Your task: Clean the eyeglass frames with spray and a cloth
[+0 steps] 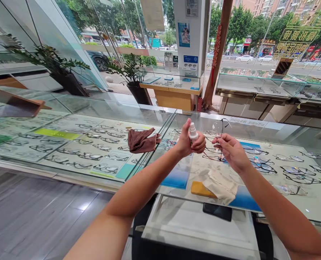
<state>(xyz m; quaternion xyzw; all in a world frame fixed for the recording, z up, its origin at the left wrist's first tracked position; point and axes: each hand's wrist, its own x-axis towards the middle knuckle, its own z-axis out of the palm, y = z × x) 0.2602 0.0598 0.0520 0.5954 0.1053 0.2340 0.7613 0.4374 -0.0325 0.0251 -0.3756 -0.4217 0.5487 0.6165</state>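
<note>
My left hand (190, 140) is wrapped round a small white spray bottle (193, 132), held upright with the thumb raised beside its top. To its right, my right hand (234, 151) pinches a pair of thin-rimmed eyeglasses (218, 127) between thumb and fingers, one lens standing up above the fingertips. Both hands are over the glass display counter. A brown cloth (142, 140) lies on the glass left of the bottle. Nearer to me, a cream cloth (222, 185) partly covers a mustard-yellow case (202, 189).
Many eyeglass frames (298, 169) sit in rows under the counter glass (160, 191). A dark phone-like object (217, 211) rests on a white surface (198, 231) below the counter edge. Potted plants (135, 86) and further display cases (173, 86) stand by the windows.
</note>
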